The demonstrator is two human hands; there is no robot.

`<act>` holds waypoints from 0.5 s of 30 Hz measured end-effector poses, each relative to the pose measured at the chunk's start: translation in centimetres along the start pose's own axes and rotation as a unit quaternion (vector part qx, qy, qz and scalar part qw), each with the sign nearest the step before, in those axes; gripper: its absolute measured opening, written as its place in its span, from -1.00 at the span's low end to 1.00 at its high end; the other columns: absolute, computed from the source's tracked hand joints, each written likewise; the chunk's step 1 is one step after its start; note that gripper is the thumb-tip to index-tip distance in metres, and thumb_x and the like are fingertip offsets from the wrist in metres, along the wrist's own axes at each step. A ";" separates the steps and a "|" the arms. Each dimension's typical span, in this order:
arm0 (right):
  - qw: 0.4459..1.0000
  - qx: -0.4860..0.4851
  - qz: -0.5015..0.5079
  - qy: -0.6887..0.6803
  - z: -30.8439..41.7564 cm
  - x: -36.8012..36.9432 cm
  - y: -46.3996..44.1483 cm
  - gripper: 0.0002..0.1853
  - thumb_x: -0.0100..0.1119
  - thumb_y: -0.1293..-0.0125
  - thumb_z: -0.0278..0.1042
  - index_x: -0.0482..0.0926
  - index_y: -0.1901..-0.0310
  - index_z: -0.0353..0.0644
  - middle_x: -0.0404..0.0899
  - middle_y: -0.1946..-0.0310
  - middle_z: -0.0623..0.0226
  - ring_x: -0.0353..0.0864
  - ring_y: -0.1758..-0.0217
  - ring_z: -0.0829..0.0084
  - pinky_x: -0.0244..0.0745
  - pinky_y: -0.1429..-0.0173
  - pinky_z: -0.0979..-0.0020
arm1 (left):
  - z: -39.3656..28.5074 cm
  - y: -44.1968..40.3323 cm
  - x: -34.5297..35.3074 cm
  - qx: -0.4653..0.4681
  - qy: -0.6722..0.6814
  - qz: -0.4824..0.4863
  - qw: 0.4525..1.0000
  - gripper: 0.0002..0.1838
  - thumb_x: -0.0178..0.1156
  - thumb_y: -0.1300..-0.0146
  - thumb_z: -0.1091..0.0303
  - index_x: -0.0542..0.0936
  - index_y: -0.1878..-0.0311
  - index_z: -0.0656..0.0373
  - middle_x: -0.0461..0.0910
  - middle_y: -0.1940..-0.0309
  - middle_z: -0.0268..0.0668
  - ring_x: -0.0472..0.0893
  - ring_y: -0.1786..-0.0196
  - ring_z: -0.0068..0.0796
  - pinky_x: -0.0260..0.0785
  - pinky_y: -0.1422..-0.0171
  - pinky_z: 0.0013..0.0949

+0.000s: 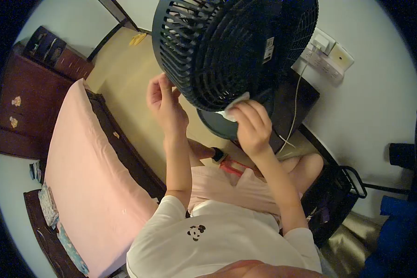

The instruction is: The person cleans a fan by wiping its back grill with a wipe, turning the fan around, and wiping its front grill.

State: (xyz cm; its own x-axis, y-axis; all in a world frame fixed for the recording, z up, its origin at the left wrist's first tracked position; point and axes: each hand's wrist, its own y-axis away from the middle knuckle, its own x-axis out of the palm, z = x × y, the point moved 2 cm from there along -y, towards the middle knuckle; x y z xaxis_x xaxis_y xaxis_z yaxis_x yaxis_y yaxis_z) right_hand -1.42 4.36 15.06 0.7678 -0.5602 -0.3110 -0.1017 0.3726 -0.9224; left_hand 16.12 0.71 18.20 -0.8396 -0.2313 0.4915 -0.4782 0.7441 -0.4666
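Note:
A large dark fan point(217, 55) fills the top middle of the head view, its slatted rear housing toward me and a small white label on its back. My left hand point(167, 104) is at the lower left rim of the housing, its fingers curled closed against the edge. A white cloth or tissue point(234, 107) is pinched in my right hand point(252, 125) and touches the bottom of the slats. The dark round base point(217, 126) of the fan shows below the housing.
On the left is a bed with a pink sheet point(88, 185). Dark red cabinets point(28, 106) stand behind it. Sockets point(326, 55) with a white cable point(295, 106) are on the right wall. A yellow item point(137, 39) lies on the floor; a black chair point(333, 204) is at right.

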 end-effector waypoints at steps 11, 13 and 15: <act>0.684 0.580 -0.090 -0.433 0.0 -4.1 8.2 -0.68 0.23 -0.13 -0.52 0.46 0.06 -0.33 0.54 0.19 0.34 0.51 0.16 0.55 0.41 0.04 0.52 | -1.4 4.3 -4.4 0.081 -0.198 -0.106 0.971 -0.79 0.08 -0.29 0.39 0.52 0.26 0.41 0.58 0.48 -0.13 0.55 0.55 -0.47 0.46 0.42 -0.48; 0.668 0.587 -0.110 -0.445 0.3 -3.9 8.0 -0.67 0.24 -0.13 -0.53 0.46 0.05 -0.33 0.53 0.20 0.35 0.50 0.16 0.55 0.41 0.04 0.52 | -2.0 7.7 -4.5 0.046 -0.204 -0.030 0.977 -0.80 0.10 -0.27 0.37 0.49 0.38 0.34 0.53 0.60 -0.18 0.51 0.63 -0.48 0.38 0.53 -0.50; 0.654 0.581 -0.119 -0.469 0.3 -3.7 7.8 -0.67 0.23 -0.13 -0.53 0.46 0.05 -0.33 0.53 0.19 0.35 0.50 0.15 0.55 0.40 0.02 0.52 | -1.2 10.9 -3.5 -0.078 -0.083 0.034 0.993 -0.76 0.07 -0.30 0.33 0.48 0.40 0.32 0.54 0.60 -0.15 0.54 0.60 -0.41 0.39 0.52 -0.46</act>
State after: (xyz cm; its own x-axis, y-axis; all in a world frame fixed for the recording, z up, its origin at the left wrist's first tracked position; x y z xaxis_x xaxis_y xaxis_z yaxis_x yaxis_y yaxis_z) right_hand -4.87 9.50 9.09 0.7795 -0.2075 0.5910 0.2226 0.9737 0.0482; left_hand 14.21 10.41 12.29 -0.9059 -0.2679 0.3279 -0.3839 0.8465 -0.3689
